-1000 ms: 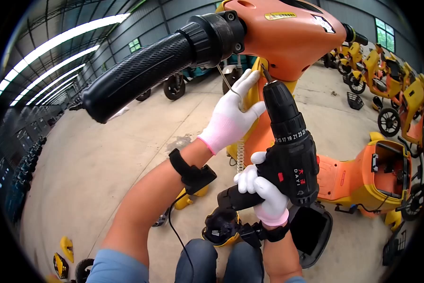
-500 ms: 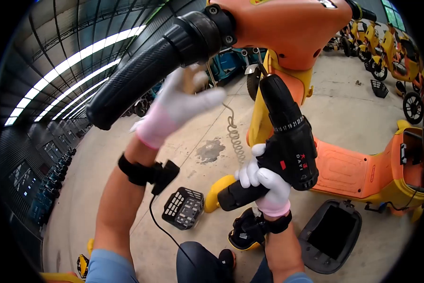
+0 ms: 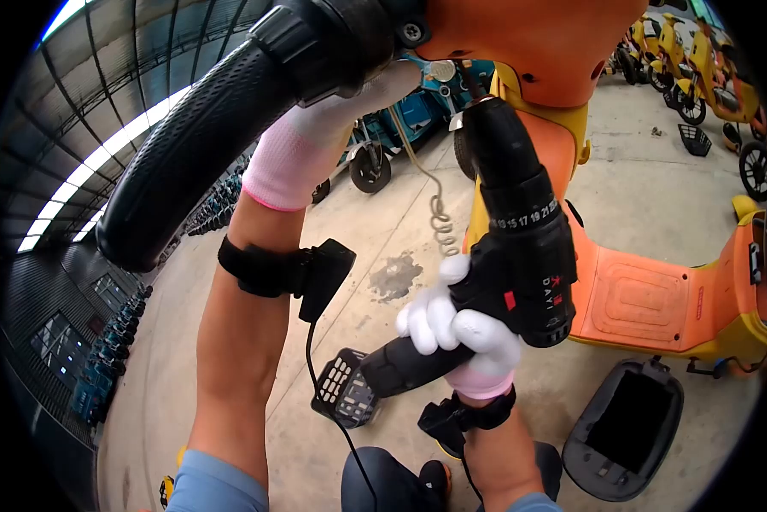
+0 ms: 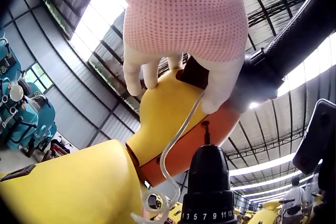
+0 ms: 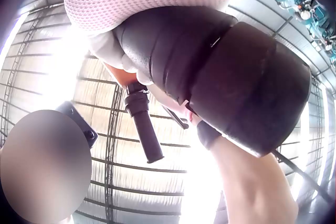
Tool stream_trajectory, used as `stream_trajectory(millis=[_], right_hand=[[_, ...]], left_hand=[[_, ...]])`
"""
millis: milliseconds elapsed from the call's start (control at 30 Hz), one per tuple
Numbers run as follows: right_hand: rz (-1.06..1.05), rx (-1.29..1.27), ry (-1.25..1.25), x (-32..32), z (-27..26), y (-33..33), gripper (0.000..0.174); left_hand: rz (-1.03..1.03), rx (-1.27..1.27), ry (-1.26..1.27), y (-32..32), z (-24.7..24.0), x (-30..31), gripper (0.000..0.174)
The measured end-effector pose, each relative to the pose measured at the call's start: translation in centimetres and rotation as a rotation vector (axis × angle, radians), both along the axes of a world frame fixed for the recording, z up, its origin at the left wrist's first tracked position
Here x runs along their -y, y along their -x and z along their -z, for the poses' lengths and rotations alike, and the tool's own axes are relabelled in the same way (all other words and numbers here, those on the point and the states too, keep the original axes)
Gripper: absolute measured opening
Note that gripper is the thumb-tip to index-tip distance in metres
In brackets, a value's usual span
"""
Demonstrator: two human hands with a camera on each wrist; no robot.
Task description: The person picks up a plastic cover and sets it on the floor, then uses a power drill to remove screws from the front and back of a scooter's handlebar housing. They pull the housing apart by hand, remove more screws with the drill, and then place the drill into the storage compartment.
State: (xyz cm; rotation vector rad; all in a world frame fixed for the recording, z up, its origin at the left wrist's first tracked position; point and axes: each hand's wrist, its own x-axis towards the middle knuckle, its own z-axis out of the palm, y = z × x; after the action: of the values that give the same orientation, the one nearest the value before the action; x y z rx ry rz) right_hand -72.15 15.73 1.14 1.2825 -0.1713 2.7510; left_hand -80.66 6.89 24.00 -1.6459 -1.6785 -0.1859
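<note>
My gloved right hand (image 3: 469, 324) grips a black cordless drill (image 3: 520, 230) by its handle, chuck pointing up. In the left wrist view its bit (image 4: 207, 134) overlaps the orange underside of a scooter's handlebar cover (image 4: 178, 98). My gloved left hand (image 4: 184, 50) holds that cover from above, fingers over the yellow front and thumb on the orange side. In the head view the black handlebar grip (image 3: 204, 154) hides part of this hand. A pale coiled cable (image 4: 170, 155) hangs beside the drill. The drill's battery end (image 5: 252, 87) fills much of the right wrist view.
The scooter's orange footboard (image 3: 631, 299) extends to the right. A grey tub-like part (image 3: 622, 427) and a black basket (image 3: 349, 388) lie on the concrete floor. Yellow scooters (image 3: 699, 77) stand at the right, teal ones (image 3: 417, 111) behind. A cord (image 3: 315, 375) runs from the left wrist camera.
My left hand has left the scooter's front column, moved left and up, and now holds the handlebar cover. The right hand keeps the drill beneath the cover. The head view has shifted.
</note>
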Motion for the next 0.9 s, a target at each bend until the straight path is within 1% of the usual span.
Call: stream_trajectory(millis=[33, 67, 100, 167, 233, 300, 400, 500, 567, 600, 633, 667, 700, 733, 767, 800, 833, 867, 900], right_hand=[[-0.008, -0.008, 0.003, 0.5, -0.1, 0.0, 0.053], [-0.015, -0.016, 0.005, 0.8, -0.2, 0.0, 0.054], [-0.011, -0.022, 0.009, 1.1, -0.3, 0.2, 0.054], [-0.087, -0.083, 0.087, 1.8, -0.1, 0.7, 0.057], [-0.088, -0.129, 0.122, 2.4, -0.5, 1.3, 0.059], [-0.222, -0.216, 0.224, 2.5, -0.6, 1.6, 0.051], [-0.251, -0.293, 0.23, 2.8, -0.7, 2.2, 0.05], [-0.222, -0.26, 0.228, 3.1, -0.8, 2.0, 0.051], [-0.238, -0.276, 0.241, 3.2, -0.9, 2.1, 0.052], [-0.252, -0.291, 0.255, 3.2, -1.0, 2.1, 0.052], [-0.251, -0.291, 0.255, 3.3, -1.2, 1.9, 0.052], [-0.214, -0.22, 0.231, 3.2, -1.5, 1.5, 0.055], [-0.176, -0.149, 0.208, 3.2, -1.7, 1.3, 0.058], [-0.175, -0.148, 0.21, 3.2, -1.7, 1.4, 0.058], [-0.22, -0.218, 0.224, 3.3, -1.7, 1.7, 0.056], [-0.267, -0.29, 0.236, 3.3, -1.7, 1.8, 0.055], [-0.267, -0.291, 0.236, 3.4, -1.7, 1.8, 0.055], [-0.355, -0.339, 0.281, 3.7, -1.8, 1.7, 0.055], [-0.443, -0.387, 0.326, 3.8, -1.9, 1.6, 0.056]], left_hand=[[0.052, 0.271, -0.078, -0.1, 0.0, -0.3, 0.015], [0.028, 0.169, -0.061, -0.3, -0.2, -0.6, 0.02], [0.032, 0.163, -0.056, -0.4, -0.5, -0.7, 0.02], [-0.037, -0.355, 0.069, -0.6, -0.6, -0.5, 0.026], [-0.048, -0.342, 0.069, -1.0, -0.6, -0.6, 0.027], [-0.056, -0.331, 0.065, -1.1, -0.6, -0.6, 0.027], [-0.014, -0.288, 0.081, -1.0, -0.6, -0.7, 0.026], [-0.054, -0.345, 0.089, -1.0, -0.6, -0.6, 0.023], [0.026, -0.18, 0.09, -0.3, -0.5, -0.3, 0.02], [0.025, -0.18, 0.09, 0.0, -0.4, -0.2, 0.02], [0.107, -0.028, 0.054, 0.4, -0.1, -0.3, 0.017], [0.188, 0.125, 0.018, 0.6, 0.0, -0.5, 0.014], [0.19, 0.127, 0.02, 0.5, -0.1, -0.4, 0.014], [0.143, 0.174, 0.029, 0.4, -0.2, -0.1, 0.012], [0.095, 0.222, 0.038, 0.3, -0.3, 0.0, 0.011], [0.096, 0.222, 0.038, -0.1, -0.1, -0.4, 0.011], [0.102, 0.364, -0.028, -0.9, 0.2, -1.0, 0.012], [0.105, 0.506, -0.095, -1.3, 0.4, -1.3, 0.012], [0.104, 0.506, -0.095, -1.3, 0.2, -1.2, 0.012]])
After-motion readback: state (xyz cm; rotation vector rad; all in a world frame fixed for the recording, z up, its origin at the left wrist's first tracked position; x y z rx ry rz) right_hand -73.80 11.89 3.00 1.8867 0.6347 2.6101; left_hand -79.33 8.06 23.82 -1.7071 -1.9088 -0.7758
